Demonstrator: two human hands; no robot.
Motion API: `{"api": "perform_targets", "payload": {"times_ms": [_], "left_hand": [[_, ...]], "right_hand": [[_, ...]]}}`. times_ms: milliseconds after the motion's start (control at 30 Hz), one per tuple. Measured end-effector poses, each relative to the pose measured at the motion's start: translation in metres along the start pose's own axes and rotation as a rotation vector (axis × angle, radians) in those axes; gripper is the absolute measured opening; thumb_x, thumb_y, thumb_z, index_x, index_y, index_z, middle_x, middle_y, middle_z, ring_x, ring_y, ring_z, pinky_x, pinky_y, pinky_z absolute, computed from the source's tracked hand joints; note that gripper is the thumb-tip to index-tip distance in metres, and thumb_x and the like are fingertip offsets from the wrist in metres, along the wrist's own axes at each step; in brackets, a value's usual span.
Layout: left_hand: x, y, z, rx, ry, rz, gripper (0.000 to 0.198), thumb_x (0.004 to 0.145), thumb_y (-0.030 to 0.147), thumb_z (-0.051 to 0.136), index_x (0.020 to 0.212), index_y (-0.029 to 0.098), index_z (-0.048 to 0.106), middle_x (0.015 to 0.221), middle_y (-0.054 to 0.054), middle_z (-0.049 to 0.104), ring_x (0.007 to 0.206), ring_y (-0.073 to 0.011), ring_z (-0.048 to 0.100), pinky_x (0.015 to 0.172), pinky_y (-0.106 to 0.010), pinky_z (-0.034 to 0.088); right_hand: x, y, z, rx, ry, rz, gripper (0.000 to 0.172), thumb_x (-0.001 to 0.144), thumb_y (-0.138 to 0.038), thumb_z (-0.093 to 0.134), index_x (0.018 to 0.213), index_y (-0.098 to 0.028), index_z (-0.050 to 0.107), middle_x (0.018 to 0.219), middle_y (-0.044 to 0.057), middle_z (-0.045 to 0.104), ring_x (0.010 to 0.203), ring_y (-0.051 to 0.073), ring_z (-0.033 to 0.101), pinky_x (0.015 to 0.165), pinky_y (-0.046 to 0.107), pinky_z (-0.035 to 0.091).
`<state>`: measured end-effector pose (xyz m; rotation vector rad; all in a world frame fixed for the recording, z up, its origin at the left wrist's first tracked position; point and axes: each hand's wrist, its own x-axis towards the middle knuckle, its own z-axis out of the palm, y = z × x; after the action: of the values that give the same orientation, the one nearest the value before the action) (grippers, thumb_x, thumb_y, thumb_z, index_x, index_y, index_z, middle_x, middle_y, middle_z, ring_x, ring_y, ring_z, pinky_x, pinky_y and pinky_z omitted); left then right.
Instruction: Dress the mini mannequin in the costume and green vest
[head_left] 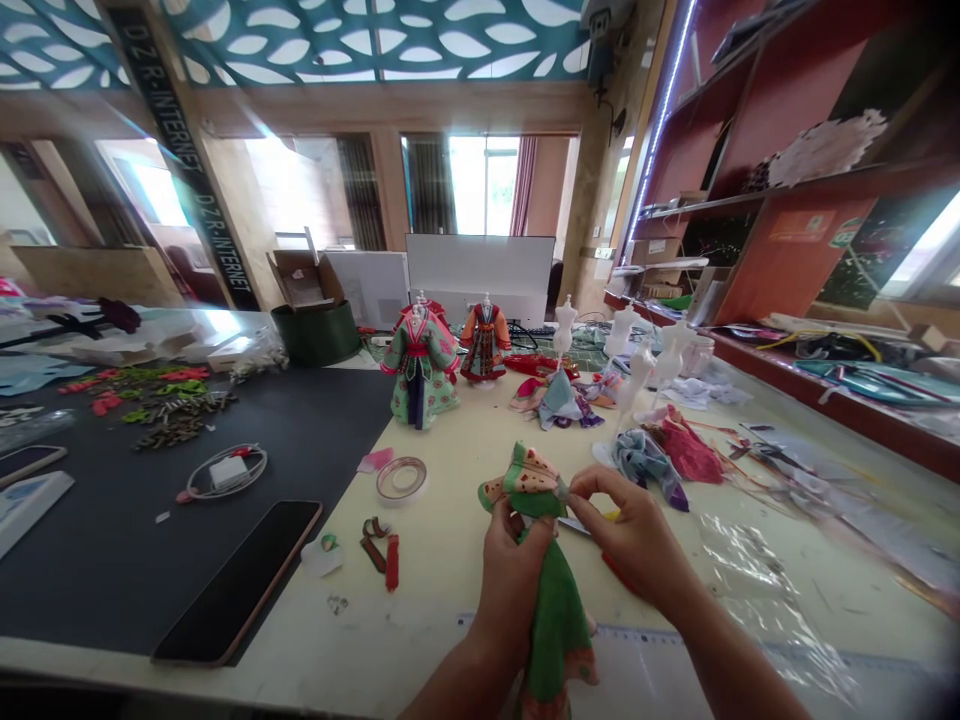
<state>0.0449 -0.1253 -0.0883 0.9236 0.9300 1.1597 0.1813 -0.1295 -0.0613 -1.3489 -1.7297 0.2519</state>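
A small green doll dress point(556, 610) with pinkish-orange patterned parts is between my hands, above the pale table mat. My left hand point(511, 575) is closed around its middle, thumb and fingers pressing the cloth. The green skirt hangs below that hand towards the table's front edge. At the upper right end of the garment, my right hand point(637, 535) pinches the cloth between thumb and forefinger. Under the right hand lies a tool with red handles point(621, 575), partly hidden; I cannot tell its kind. A clear ruler point(645, 638) lies flat beneath my forearms.
A roll of tape point(402, 481), ribbon scraps point(391, 562) and a phone point(240, 580) lie to the left. Dressed mannequins point(420, 370) stand behind, with bare white mannequins point(565, 330) further right. Fabric pieces point(652, 460) and clear plastic bags point(757, 570) lie at right.
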Motion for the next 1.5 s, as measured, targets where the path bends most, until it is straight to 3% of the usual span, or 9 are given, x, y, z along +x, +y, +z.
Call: {"api": "perform_targets", "payload": {"times_ms": [233, 400, 767, 1033, 1500], "left_hand": [[0.003, -0.006, 0.003, -0.045, 0.027, 0.056, 0.042, 0.072, 0.033, 0.069, 0.108, 0.016, 0.056, 0.093, -0.009, 0.066, 0.087, -0.0235, 0.062, 0.075, -0.027, 0.045], [0.002, -0.007, 0.004, -0.066, -0.002, 0.077, 0.039, 0.074, 0.029, 0.068, 0.109, 0.016, 0.055, 0.105, -0.011, 0.066, 0.101, -0.0262, 0.061, 0.086, -0.031, 0.044], [-0.002, -0.006, 0.003, -0.137, -0.075, 0.061, 0.042, 0.079, 0.031, 0.065, 0.117, 0.02, 0.052, 0.115, -0.01, 0.063, 0.109, -0.0267, 0.058, 0.091, -0.032, 0.043], [-0.005, -0.009, 0.002, -0.004, 0.019, 0.193, 0.046, 0.078, 0.029, 0.065, 0.122, 0.02, 0.052, 0.12, -0.01, 0.06, 0.114, -0.0256, 0.053, 0.096, -0.031, 0.038], [0.002, -0.016, 0.001, 0.043, -0.035, 0.192, 0.038, 0.085, 0.029, 0.056, 0.121, 0.019, 0.051, 0.126, -0.009, 0.055, 0.121, -0.024, 0.047, 0.101, -0.031, 0.034]], "right_hand": [[-0.003, -0.002, 0.014, -0.389, 0.149, -0.213, 0.01, 0.081, -0.016, 0.048, 0.071, -0.02, 0.048, 0.072, 0.005, 0.054, 0.071, 0.02, 0.051, 0.068, 0.035, 0.04], [-0.002, -0.003, 0.02, -0.473, 0.158, -0.228, 0.011, 0.079, -0.013, 0.046, 0.071, -0.019, 0.046, 0.072, 0.006, 0.053, 0.071, 0.021, 0.05, 0.068, 0.036, 0.04], [-0.004, -0.003, 0.018, -0.377, 0.162, -0.246, 0.01, 0.079, -0.013, 0.046, 0.072, -0.02, 0.047, 0.072, 0.005, 0.053, 0.071, 0.02, 0.05, 0.067, 0.035, 0.04], [-0.006, 0.0, 0.021, -0.262, 0.132, -0.165, 0.011, 0.078, -0.013, 0.047, 0.071, -0.02, 0.046, 0.071, 0.003, 0.053, 0.071, 0.02, 0.051, 0.066, 0.033, 0.04], [-0.007, 0.005, 0.025, -0.159, 0.098, -0.071, 0.012, 0.078, -0.013, 0.048, 0.07, -0.021, 0.044, 0.071, 0.001, 0.052, 0.071, 0.018, 0.05, 0.066, 0.031, 0.038]]}}
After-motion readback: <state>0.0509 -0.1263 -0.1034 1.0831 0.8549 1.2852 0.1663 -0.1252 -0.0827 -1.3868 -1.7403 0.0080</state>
